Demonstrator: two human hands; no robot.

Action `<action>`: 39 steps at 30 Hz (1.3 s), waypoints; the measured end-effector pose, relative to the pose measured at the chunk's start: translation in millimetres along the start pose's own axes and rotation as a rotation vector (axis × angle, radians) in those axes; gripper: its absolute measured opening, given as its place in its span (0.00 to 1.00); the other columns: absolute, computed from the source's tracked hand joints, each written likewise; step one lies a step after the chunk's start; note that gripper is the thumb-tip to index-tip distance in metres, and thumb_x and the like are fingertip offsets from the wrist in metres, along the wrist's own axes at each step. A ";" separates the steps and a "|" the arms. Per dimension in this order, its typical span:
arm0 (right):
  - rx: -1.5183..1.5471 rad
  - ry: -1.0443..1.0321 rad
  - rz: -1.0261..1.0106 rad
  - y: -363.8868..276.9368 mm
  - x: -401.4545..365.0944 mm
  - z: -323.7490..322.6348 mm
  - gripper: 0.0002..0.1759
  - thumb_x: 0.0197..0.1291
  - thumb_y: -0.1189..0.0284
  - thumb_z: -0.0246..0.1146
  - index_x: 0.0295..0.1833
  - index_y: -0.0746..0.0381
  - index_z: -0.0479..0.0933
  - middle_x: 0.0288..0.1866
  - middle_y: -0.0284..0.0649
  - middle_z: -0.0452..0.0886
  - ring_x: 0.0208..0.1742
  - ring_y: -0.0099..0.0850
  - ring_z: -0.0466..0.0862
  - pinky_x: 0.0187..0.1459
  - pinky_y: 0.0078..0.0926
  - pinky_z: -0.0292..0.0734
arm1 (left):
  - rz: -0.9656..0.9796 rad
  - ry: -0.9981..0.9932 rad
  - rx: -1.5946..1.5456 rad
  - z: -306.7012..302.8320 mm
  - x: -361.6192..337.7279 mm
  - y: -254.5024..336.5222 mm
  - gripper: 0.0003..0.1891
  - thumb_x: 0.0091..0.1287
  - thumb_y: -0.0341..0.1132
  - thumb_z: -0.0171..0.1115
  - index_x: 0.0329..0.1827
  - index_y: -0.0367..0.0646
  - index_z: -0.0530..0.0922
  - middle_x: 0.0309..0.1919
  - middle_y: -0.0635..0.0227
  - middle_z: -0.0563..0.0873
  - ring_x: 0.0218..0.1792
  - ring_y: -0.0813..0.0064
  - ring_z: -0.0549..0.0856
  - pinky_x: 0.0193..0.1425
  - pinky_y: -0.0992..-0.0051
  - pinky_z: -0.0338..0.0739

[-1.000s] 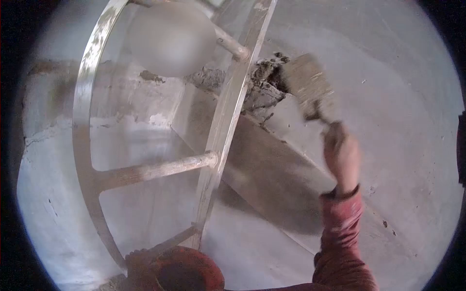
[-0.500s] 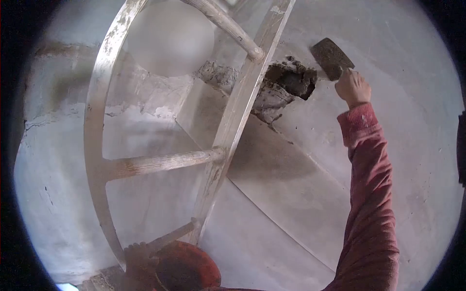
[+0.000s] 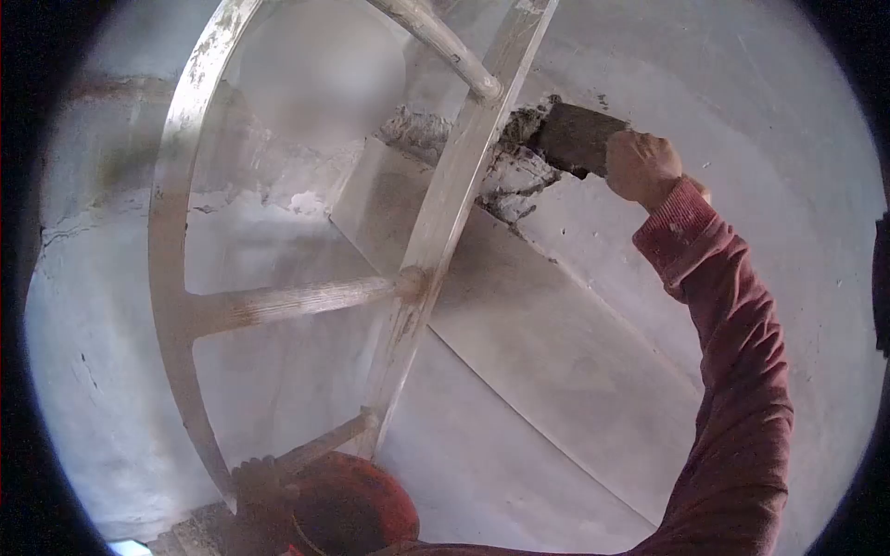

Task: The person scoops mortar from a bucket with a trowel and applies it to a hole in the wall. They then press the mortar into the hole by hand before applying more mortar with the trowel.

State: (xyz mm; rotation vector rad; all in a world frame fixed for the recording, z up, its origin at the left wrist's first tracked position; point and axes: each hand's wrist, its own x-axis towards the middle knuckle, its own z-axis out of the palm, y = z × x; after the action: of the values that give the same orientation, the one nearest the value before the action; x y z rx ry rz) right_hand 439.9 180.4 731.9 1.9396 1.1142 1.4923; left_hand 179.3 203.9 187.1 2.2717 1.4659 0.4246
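"While our right hand [image 3: 642, 167] is closed round the handle end of the trowel [image 3: 577, 137], what stands near it?"

"We have the ladder's nearer rail [image 3: 445, 199] left of our grip, past the blade, slanting down across our view. One rung [image 3: 440, 46] meets it up and left of the grip; another rung [image 3: 297, 306] lies lower left."

"Where is the blade?"

"Just left of our fist, over the broken patch [image 3: 521, 174], covering part of its dark, ragged hollow."

"And our left hand [image 3: 262, 486]?"

"Far down and left of the grip, beside the red bucket [image 3: 394, 491] and the ladder's foot-ward end. It is too dim for us to tell what it grips."

"Which edges and room do we have?"

"Below the grip, a long ridge [image 3: 598, 292] slopes down to the right. Above and right of our fist, smooth pale wall [image 3: 742, 139] spreads out; our sleeve [image 3: 737, 371] bends below."
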 end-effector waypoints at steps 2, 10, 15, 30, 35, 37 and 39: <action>-0.103 0.082 0.019 10.0 -3.0 7.9 0.10 0.48 0.72 0.55 0.33 0.63 0.80 0.33 0.46 0.82 0.37 0.39 0.83 0.37 0.33 0.78 | 0.071 0.237 0.122 16.8 -8.4 -2.3 0.29 0.42 0.56 0.62 0.38 0.39 0.73 0.34 0.58 0.77 0.41 0.59 0.76 0.48 0.60 0.65; -0.202 0.143 0.113 50.4 -42.6 -4.1 0.09 0.46 0.73 0.55 0.31 0.64 0.79 0.31 0.49 0.81 0.34 0.39 0.84 0.36 0.33 0.79 | 0.094 0.097 -0.006 -1.5 -5.0 0.8 0.22 0.51 0.50 0.49 0.36 0.37 0.69 0.29 0.56 0.72 0.34 0.58 0.71 0.42 0.60 0.61; -0.044 0.247 0.037 73.5 -43.5 -15.1 0.14 0.44 0.72 0.54 0.38 0.63 0.77 0.36 0.50 0.80 0.40 0.45 0.81 0.42 0.38 0.77 | 0.060 0.107 0.037 -0.6 -5.2 3.4 0.22 0.51 0.49 0.48 0.38 0.36 0.69 0.30 0.54 0.71 0.35 0.57 0.72 0.42 0.59 0.62; -0.135 -0.372 -0.124 5.4 -75.2 -7.2 0.12 0.44 0.70 0.54 0.31 0.63 0.80 0.27 0.47 0.81 0.31 0.43 0.83 0.34 0.37 0.79 | 0.080 0.128 -0.009 -6.9 -12.0 8.3 0.23 0.48 0.45 0.58 0.43 0.37 0.73 0.39 0.50 0.76 0.45 0.50 0.75 0.52 0.54 0.65; 0.243 -0.352 -0.332 -47.5 -152.6 -6.7 0.15 0.54 0.60 0.54 0.29 0.62 0.76 0.24 0.50 0.78 0.29 0.48 0.80 0.35 0.43 0.76 | 0.235 0.280 -0.038 0.6 -13.2 2.7 0.19 0.56 0.43 0.51 0.42 0.36 0.72 0.38 0.50 0.72 0.42 0.51 0.72 0.46 0.57 0.64; 0.404 -0.435 -0.545 -91.2 -180.6 22.1 0.16 0.54 0.59 0.54 0.29 0.62 0.75 0.23 0.50 0.77 0.29 0.48 0.80 0.34 0.44 0.75 | 0.144 0.173 -0.080 -22.3 -10.8 16.7 0.15 0.57 0.39 0.51 0.40 0.36 0.72 0.35 0.52 0.72 0.40 0.53 0.72 0.43 0.58 0.64; 0.592 -0.554 -0.746 -144.2 -205.3 52.4 0.17 0.55 0.57 0.54 0.29 0.61 0.74 0.23 0.50 0.77 0.28 0.48 0.79 0.34 0.45 0.74 | 0.401 0.417 -0.035 -24.7 -14.6 18.4 0.11 0.58 0.38 0.50 0.30 0.37 0.72 0.30 0.53 0.72 0.37 0.55 0.72 0.44 0.56 0.63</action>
State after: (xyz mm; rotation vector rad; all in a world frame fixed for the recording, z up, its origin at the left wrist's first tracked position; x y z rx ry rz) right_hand 424.1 103.0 488.0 1.7631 1.8291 0.2209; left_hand 176.6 187.8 217.0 2.5542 1.1458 1.0887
